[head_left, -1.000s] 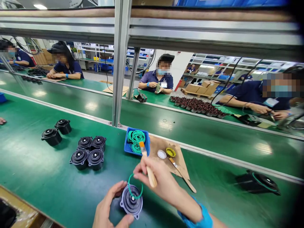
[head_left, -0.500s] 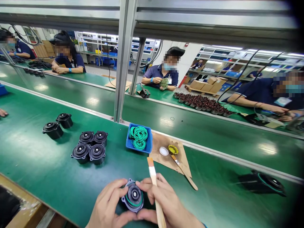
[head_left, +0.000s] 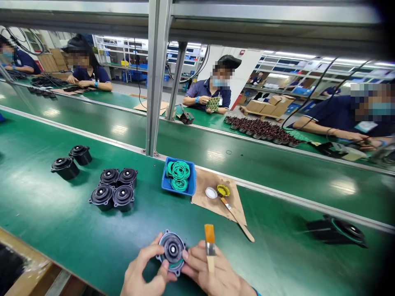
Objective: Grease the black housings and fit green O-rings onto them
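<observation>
A round black housing with mounting lugs is tilted toward me between both hands at the front of the bench. Its green rubber ring shows at the lower rim; fingers cover other parts of it. My left hand is closed around the housing's left side, thumb pressing near the ring. With its fingertips on the right edge of the housing, my right hand also keeps a flat paintbrush tucked between its fingers, bristles up.
Several black housings stand to the left. A blue bin of green rings sits beside cardboard bearing a yellow pot, white lid and second brush. Another housing is at right. A metal post rises behind; co-workers sit beyond.
My left thumb has moved up from below the housing onto its lower face. My right hand has turned, and the brush head has shifted right and lower. The view has shifted slightly.
</observation>
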